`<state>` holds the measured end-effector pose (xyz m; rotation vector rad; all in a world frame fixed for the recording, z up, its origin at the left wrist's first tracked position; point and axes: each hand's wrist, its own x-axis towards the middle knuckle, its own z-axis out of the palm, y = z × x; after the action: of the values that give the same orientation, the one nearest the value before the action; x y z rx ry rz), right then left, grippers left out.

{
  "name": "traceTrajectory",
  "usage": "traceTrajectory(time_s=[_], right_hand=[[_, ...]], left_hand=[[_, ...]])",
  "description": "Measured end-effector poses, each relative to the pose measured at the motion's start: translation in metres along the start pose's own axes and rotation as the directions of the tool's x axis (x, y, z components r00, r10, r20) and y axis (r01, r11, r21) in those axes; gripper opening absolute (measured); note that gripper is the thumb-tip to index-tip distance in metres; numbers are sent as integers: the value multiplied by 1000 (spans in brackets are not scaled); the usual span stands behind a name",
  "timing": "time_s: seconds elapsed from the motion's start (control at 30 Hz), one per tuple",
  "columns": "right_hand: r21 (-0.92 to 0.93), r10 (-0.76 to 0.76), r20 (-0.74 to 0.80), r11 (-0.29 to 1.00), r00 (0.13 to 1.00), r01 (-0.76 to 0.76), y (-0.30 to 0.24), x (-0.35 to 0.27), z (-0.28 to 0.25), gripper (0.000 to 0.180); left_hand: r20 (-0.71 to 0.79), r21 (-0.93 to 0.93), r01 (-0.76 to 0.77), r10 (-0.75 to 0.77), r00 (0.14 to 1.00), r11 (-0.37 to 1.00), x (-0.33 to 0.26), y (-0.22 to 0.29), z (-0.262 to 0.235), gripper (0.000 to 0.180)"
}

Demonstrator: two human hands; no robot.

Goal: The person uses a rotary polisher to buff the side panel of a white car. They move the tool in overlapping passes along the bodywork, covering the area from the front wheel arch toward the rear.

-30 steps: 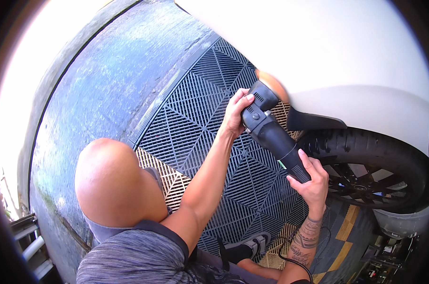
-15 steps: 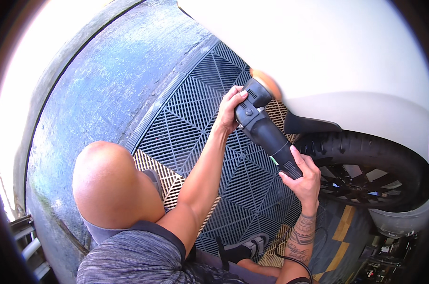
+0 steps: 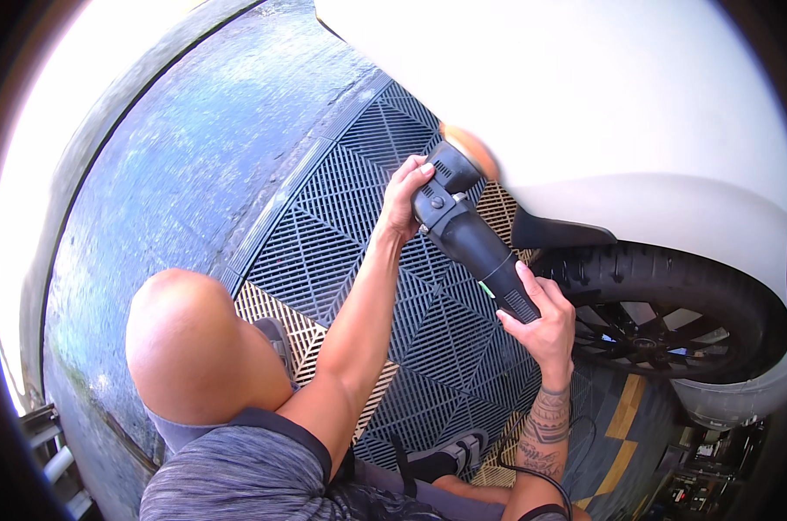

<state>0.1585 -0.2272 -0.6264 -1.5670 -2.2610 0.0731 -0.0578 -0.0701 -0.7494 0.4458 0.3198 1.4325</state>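
Note:
A black car polisher (image 3: 473,234) slants across the middle of the view, held in both hands. Its orange foam pad (image 3: 470,149) presses against the white car body panel (image 3: 584,113), and the pad's edge looks smeared by motion. My left hand (image 3: 405,198) wraps round the polisher's head end, just behind the pad. Near the tail of the body, my right hand (image 3: 543,317) grips the handle, thumb on one side and fingers on the other. A thin black cord (image 3: 532,473) runs by my right forearm.
Below the panel are a black mud flap (image 3: 560,230) and a car wheel (image 3: 662,314). Slatted floor tiles (image 3: 341,195) in black and tan lie underneath, with wet-looking concrete (image 3: 185,148) at left. My bent knee (image 3: 185,339) rises at lower left. Assorted dark items (image 3: 701,469) stand at lower right.
Both hands and the polisher have shifted slightly left in the picture, along with the wheel and floor tiles. The pad stays against the panel, and both grips are the same.

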Motion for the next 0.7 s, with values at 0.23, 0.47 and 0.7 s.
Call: traceTrajectory(time_s=[0.23,0.47,0.7], right_hand=[[17,4,-12,1000,1000,-3,-3,5,2,78],[5,2,-20,1000,1000,-2,-2,9,7,77],[18,-13,-29,1000,999,14,-5,14,10,78]], left_hand=[[4,21,-18,18,1000,1000,4,3,-4,30],[15,14,-21,21,1000,1000,8,11,-7,36],[31,7,-26,26,999,1000,10,17,-10,32]])
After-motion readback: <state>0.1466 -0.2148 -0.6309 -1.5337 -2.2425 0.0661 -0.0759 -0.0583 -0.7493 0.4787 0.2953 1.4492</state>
